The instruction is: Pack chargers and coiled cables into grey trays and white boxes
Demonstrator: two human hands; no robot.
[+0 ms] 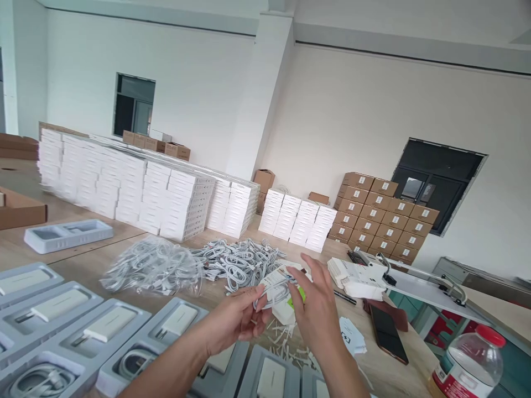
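Note:
My left hand [244, 314] is closed on a coiled white cable [276, 292], pinched between thumb and fingers. My right hand [315, 301] is just right of the coil, its fingers spread and bent; whether a fingertip touches the cable is hard to tell. Behind the hands lies a loose pile of white cables [240, 262], with a clear plastic bag of cables [151, 265] to its left. Grey trays [87, 348] with white chargers [110, 323] stand in front and to the left; some also hold coiled cables [41, 381]. Small white ties [286, 340] are scattered below my hands.
Stacks of white boxes [174, 204] line the table's far side. Brown cartons [373, 215] are piled near the wall. To the right are white papers [357, 279], a black phone [388, 333] and a red-lidded jar [470, 362]. An unfilled grey tray [68, 236] sits at left.

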